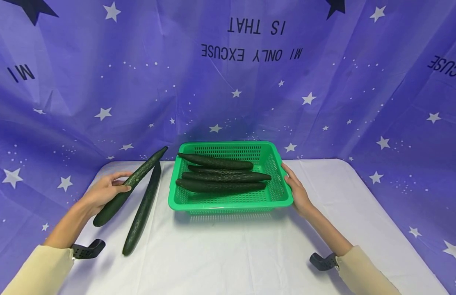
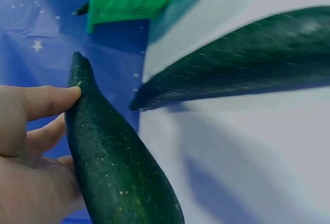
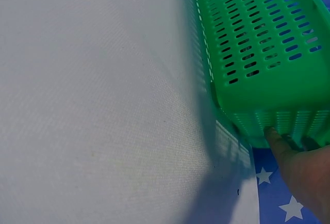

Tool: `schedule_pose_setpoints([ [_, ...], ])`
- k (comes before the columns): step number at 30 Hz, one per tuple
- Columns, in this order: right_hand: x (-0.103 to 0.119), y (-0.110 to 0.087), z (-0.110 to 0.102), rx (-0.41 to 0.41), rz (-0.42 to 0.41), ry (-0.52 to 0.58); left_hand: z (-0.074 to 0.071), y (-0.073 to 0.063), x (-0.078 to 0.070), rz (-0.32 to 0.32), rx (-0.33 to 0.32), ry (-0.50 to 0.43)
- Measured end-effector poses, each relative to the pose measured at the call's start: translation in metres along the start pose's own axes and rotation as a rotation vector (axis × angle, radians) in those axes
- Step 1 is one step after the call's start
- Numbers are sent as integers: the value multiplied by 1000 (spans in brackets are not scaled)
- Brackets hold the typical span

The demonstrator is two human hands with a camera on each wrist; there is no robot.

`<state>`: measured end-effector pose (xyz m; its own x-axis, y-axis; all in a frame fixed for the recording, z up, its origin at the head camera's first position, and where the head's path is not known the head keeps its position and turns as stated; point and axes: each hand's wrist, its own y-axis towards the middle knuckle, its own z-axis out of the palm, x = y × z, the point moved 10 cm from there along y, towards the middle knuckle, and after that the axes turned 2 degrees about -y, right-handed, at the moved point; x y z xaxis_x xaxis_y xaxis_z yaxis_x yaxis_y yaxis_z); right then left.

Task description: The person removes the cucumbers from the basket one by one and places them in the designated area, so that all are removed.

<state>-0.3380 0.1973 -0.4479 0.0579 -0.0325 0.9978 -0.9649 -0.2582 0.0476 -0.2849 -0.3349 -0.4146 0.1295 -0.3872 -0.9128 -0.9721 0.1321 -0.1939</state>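
On the left, my left hand (image 1: 102, 192) grips a long dark green cucumber (image 1: 115, 203), thumb and fingers on either side of it. In the left wrist view that cucumber (image 2: 118, 162) is held with its narrow tip pointing up. A second cucumber (image 1: 142, 213) lies on the table just right of it. A green plastic basket (image 1: 231, 207) stands in the middle with several cucumbers (image 1: 220, 187) lying crosswise inside. My right hand (image 1: 298, 192) holds the basket's right end at the rim; the right wrist view shows fingers against its end wall (image 3: 247, 123), partly hidden.
A white cloth (image 1: 220, 262) covers the table. Behind and at both sides hangs a purple-blue curtain (image 1: 198, 102) with stars and lettering, close behind the basket. Each wrist wears a black strap device, such as the left one (image 1: 88, 249).
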Motion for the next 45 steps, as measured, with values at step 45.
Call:
schedule_pose_setpoints([
  [45, -2, 1, -1, 0, -2, -10, 24, -1, 56, -159, -182, 21],
])
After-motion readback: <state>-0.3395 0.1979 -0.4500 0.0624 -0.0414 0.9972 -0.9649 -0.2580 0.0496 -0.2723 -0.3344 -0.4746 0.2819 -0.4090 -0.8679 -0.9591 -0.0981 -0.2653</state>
